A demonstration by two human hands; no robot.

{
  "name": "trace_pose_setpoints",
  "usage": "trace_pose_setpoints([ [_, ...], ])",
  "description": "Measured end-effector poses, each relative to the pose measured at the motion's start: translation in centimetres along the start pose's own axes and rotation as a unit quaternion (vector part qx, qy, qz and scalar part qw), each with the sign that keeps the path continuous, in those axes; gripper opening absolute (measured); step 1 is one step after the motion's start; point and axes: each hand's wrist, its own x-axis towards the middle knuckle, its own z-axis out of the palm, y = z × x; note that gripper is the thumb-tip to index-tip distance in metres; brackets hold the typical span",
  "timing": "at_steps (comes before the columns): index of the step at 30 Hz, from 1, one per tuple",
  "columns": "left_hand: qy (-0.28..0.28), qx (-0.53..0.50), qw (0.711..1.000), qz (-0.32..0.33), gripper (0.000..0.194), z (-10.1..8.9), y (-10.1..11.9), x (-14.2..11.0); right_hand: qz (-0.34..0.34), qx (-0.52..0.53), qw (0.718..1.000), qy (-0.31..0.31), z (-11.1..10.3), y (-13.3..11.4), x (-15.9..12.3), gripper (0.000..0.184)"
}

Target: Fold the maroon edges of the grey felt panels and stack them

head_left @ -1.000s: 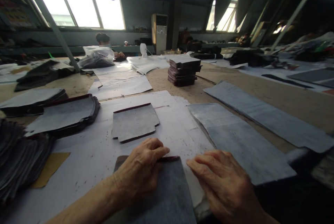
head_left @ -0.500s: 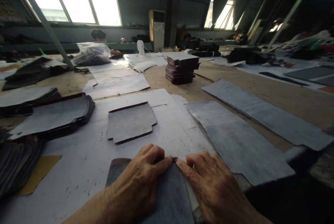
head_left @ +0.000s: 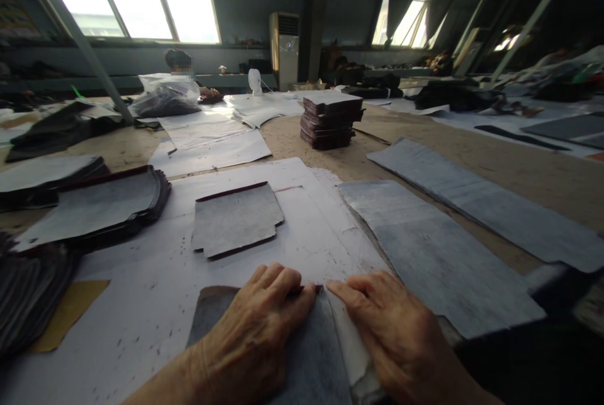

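A grey-backed sheet piece (head_left: 311, 348) lies in front of me, its far edge turned over in a dark red strip. My left hand (head_left: 264, 323) lies across it, fingers curled and thumb pressed on the turned edge near the right corner. Beside that corner is my right hand (head_left: 394, 323), index finger stretched toward it and the other fingers loosely bent; I see nothing held there. Beyond my hands, a similar notched piece (head_left: 238, 219) lies flat with a dark red strip along its far edge.
White paper (head_left: 141, 292) covers the table under the work. Stacked pieces (head_left: 108, 200) stand at left, long grey sheets (head_left: 434, 254) at right. A dark red stack (head_left: 330, 121) stands farther back. A person (head_left: 179, 62) sits across the table behind a plastic bag (head_left: 165, 95).
My right hand has drawn slightly right, away from the piece's corner. My left thumb has shifted a little right along the turned edge. The view has tilted slightly.
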Motion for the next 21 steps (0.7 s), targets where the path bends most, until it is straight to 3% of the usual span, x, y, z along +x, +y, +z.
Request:
trace_pose_setpoints([
  [6, -0.009, 0.0, 1.0, -0.011, 0.043, 0.1, 0.2, 0.1, -0.06, -0.124, 0.99, -0.025, 0.5, -1.5, 0.5, 0.041],
  [13, 0.064, 0.0, 0.997, -0.043, 0.04, -1.4, -1.3, -2.1, -0.017, -0.054, 0.998, -0.019, 0.5, -0.2, -0.1, 0.04],
  [17, 0.091, 0.028, 0.992, -0.082, 0.028, -2.9, -2.8, -4.5, -0.042, -0.039, 0.998, -0.003, 0.6, 0.8, -0.2, 0.036],
  [21, 0.101, 0.03, 0.991, -0.081, 0.031, -3.4, -3.8, -6.0, -0.054, -0.014, 0.998, -0.005, 0.8, 1.8, -0.3, 0.033],
])
